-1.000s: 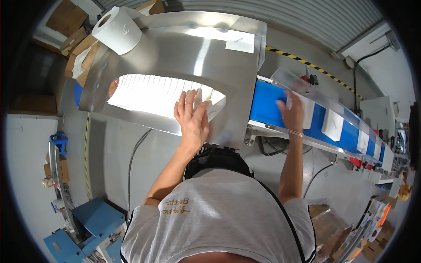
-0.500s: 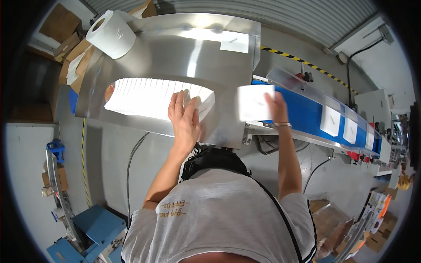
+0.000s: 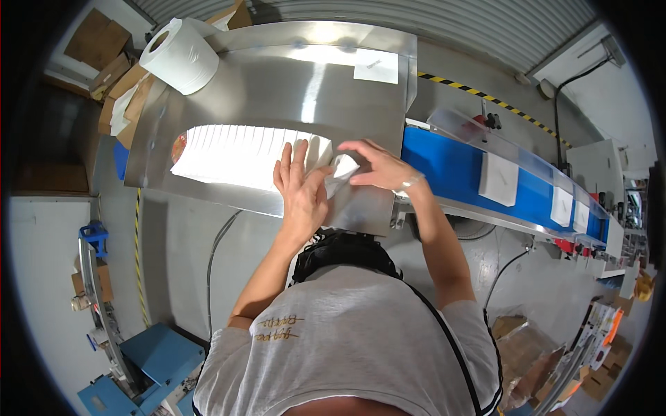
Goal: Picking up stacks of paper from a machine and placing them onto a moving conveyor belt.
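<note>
White packets (image 3: 239, 158) line the steel table (image 3: 270, 87); our left hand (image 3: 302, 193) rests on them, unclenched; our right hand (image 3: 386, 169), fingers parted, is at their end; picking, we judge, next needs pinching.

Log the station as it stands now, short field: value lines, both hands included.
left hand: fingers spread on the right part of the row of thin white pieces
right hand: open, thumb and fingers apart at the row's right end; contact unclear
metal table: bears the row
blue belt: right of the table, three white pieces visible on it
white roll: table's far left corner
white sheet: flat, table's far right area
</note>
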Action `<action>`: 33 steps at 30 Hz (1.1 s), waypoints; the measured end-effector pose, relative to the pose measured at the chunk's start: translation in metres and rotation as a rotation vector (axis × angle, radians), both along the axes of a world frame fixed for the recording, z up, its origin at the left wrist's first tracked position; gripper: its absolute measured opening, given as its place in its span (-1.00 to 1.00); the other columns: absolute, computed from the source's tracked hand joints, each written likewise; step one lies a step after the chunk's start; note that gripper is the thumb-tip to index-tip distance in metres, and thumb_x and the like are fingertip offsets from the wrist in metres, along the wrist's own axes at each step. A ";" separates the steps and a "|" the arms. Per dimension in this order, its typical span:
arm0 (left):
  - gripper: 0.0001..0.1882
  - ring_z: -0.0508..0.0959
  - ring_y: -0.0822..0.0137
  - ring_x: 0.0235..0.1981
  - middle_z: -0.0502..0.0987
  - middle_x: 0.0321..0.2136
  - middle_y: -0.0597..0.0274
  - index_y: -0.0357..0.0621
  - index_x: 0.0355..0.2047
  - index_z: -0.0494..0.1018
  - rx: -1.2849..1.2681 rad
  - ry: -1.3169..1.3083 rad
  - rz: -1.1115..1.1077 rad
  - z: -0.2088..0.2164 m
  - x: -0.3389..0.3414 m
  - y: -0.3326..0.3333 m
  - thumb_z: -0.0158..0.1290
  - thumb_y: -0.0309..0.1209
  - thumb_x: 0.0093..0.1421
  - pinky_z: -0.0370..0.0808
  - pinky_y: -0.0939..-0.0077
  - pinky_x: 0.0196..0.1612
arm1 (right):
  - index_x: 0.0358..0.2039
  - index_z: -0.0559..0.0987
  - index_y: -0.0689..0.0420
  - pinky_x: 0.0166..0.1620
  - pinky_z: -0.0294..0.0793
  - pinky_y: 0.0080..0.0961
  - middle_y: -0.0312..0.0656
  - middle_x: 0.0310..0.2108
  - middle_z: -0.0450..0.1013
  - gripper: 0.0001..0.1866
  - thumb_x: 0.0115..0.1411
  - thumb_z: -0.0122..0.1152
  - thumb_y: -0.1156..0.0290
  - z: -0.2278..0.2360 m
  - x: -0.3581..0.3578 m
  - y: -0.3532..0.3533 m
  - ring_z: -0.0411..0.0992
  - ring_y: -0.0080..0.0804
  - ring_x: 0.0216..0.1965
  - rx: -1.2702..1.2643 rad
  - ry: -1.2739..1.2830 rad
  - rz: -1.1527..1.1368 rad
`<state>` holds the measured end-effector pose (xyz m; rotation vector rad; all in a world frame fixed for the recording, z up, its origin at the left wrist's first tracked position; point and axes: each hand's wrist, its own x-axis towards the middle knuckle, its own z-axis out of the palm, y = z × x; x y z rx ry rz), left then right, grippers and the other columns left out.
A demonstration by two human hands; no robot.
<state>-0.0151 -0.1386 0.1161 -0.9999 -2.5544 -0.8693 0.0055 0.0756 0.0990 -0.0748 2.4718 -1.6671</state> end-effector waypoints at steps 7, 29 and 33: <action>-0.60 0.06 -0.19 0.21 0.13 0.16 -0.17 -0.18 -0.09 0.42 0.058 -0.037 0.132 -0.008 -0.010 -0.009 0.06 -0.61 0.00 0.03 -0.03 0.18 | -0.14 0.43 0.25 -0.18 0.39 -0.61 -0.27 -0.27 0.46 -0.62 0.14 0.22 0.26 -0.053 0.027 0.024 0.39 -0.58 -0.28 -0.374 -0.055 -0.380; -0.54 -0.01 -0.17 0.25 0.04 0.21 -0.16 -0.13 -0.02 0.38 0.029 -0.035 0.136 0.003 -0.018 -0.018 0.12 -0.50 0.01 -0.03 -0.04 0.21 | -0.22 0.46 0.17 -0.27 0.37 -0.55 -0.28 -0.39 0.40 -0.67 0.10 0.26 0.24 -0.034 -0.005 -0.014 0.31 -0.57 -0.37 -0.278 0.069 -0.158; -0.64 0.14 -0.14 0.19 0.22 0.12 -0.13 -0.16 -0.08 0.44 0.026 -0.001 0.187 -0.004 -0.022 -0.022 0.07 -0.58 0.06 0.16 0.07 0.16 | -0.45 0.39 0.18 -0.45 0.28 -0.59 -0.37 -0.61 0.22 -0.70 0.13 0.24 0.22 -0.063 0.032 0.046 0.17 -0.62 -0.53 0.126 0.114 -0.743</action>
